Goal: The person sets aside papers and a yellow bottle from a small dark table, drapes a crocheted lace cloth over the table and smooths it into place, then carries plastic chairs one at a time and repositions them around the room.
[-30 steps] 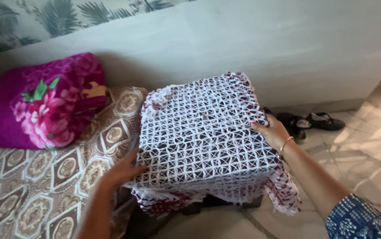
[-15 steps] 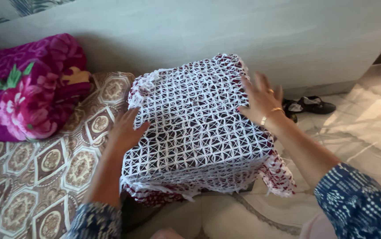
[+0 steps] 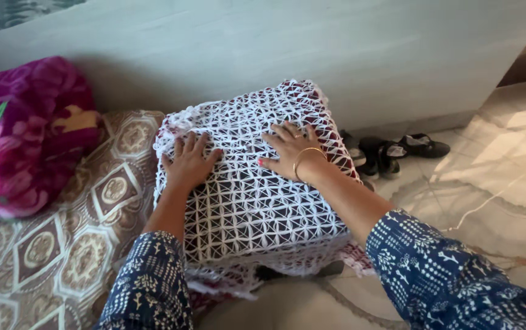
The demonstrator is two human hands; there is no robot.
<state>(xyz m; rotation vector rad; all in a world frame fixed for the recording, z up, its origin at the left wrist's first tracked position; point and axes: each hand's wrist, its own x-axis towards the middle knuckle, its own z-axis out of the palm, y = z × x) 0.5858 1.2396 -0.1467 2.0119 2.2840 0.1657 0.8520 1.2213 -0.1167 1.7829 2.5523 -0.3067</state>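
A box-shaped stool or small table is draped with a white crochet net cover (image 3: pixel 257 214) over dark red cloth. My left hand (image 3: pixel 188 162) lies flat on the top of the cover near its left edge, fingers spread. On the middle of the top rests my right hand (image 3: pixel 290 150), also flat, palm down, with a gold bangle at the wrist. Neither hand holds anything. Both sleeves are blue with a white print.
A bed with a brown patterned sheet (image 3: pixel 43 244) lies at the left, a magenta floral blanket (image 3: pixel 18 134) on it. Black sandals (image 3: pixel 391 150) stand by the grey wall (image 3: pixel 275 55). Marble floor (image 3: pixel 495 183) spreads to the right.
Both hands have moved from the sides of the covered box onto its top and now lie flat there. The camera has come closer.
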